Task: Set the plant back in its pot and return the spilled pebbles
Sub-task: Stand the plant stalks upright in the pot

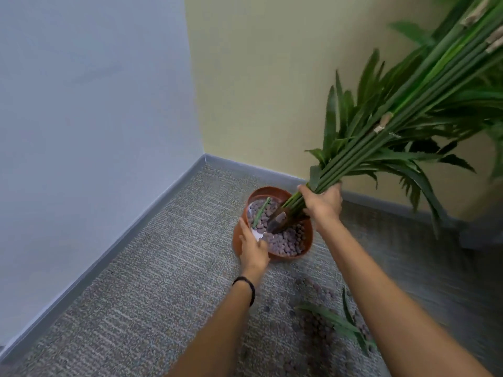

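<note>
Both hands busy: my right hand (324, 202) grips the plant (381, 126) stems, tilted over the pot (307, 240); left hand (253, 247) fingers clasp its rim.

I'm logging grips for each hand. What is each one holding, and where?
Right hand grips the plant round its bundled lower stems. Left hand holds the pot by its near rim.
</note>
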The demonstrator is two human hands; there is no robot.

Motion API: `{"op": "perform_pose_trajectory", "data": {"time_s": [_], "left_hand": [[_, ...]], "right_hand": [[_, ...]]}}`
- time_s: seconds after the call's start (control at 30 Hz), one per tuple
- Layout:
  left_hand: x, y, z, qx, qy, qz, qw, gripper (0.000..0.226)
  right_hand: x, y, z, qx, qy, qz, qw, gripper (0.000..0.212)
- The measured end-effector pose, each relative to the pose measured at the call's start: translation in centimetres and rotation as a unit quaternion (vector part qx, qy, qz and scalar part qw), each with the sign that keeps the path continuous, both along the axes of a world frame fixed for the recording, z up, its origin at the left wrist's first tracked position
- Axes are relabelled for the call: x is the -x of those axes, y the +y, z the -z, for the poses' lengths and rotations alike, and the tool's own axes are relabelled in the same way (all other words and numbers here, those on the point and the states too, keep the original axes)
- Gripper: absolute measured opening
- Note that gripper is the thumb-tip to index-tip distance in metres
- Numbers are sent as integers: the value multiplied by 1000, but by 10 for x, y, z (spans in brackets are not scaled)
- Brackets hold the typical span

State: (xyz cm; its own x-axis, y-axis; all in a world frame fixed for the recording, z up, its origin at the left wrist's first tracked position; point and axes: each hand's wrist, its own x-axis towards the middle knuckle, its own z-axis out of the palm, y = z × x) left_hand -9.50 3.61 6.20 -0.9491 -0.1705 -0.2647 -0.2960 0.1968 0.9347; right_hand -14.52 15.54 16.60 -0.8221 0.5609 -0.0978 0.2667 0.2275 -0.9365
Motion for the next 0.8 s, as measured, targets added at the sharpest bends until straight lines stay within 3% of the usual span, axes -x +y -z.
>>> {"op": "perform_pose_trajectory", "data": {"time_s": [0.2,0.5,0.67,0.8], "left_hand": [[14,-27,14,-112,-43,-79,990,65],[26,-45,18,-264,-77,-160,948,69],[38,-22,3,-292,-83,-201,931,77],[50,-34,12,-266,-74,-167,946,80]], "right_hand": [[6,-43,-12,-115,33,-131,984,57],[59,-97,-15,-250,55,-360,897,65],[83,-88,-18,-236,23,-395,888,60],[90,-80,-10,-237,41,-358,902,61]]}}
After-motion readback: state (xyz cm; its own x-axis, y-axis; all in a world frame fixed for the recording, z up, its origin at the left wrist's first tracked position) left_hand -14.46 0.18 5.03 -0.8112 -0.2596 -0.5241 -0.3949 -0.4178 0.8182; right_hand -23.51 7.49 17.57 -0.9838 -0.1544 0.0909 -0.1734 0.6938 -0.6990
